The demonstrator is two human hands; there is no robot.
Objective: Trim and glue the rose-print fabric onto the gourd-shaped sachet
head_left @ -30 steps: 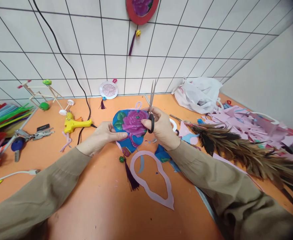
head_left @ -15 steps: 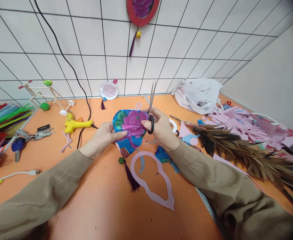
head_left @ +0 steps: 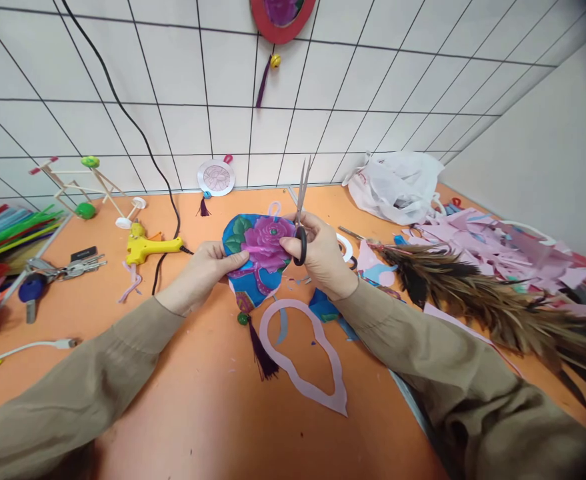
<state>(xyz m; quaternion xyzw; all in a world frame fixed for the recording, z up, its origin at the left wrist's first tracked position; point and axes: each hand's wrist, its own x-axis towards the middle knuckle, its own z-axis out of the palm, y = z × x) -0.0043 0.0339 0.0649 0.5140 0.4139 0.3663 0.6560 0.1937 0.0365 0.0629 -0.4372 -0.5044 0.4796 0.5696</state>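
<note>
Between my two hands is a blue floral fabric ornament (head_left: pixel 260 257) with a large purple flower, a small loop on top and a green bead with a dark tassel (head_left: pixel 261 350) below. My left hand (head_left: pixel 205 277) pinches its left edge, thumb on the front. On the other side, my right hand (head_left: pixel 325 257) holds black-handled scissors (head_left: pixel 301 230), blades pointing up, while its thumb and fingers also grip the ornament's right edge. Under the ornament, a pink cut-out frame (head_left: pixel 305 387) lies on the orange table (head_left: pixel 213 427). Blue fabric scraps (head_left: pixel 324 307) rest beside my right wrist.
At left are a yellow glue gun (head_left: pixel 153 248), keys (head_left: pixel 80 267), a white cable (head_left: pixel 33 345) and coloured sticks (head_left: pixel 13 233). A white plastic bag (head_left: pixel 397 187), pink scraps (head_left: pixel 497 253) and a feather duster (head_left: pixel 473 293) occupy the right. A round ornament (head_left: pixel 216 177) leans against the tiled wall.
The view has shifted very slightly. Both hands keep their hold on the ornament and the scissors, with almost no movement.
</note>
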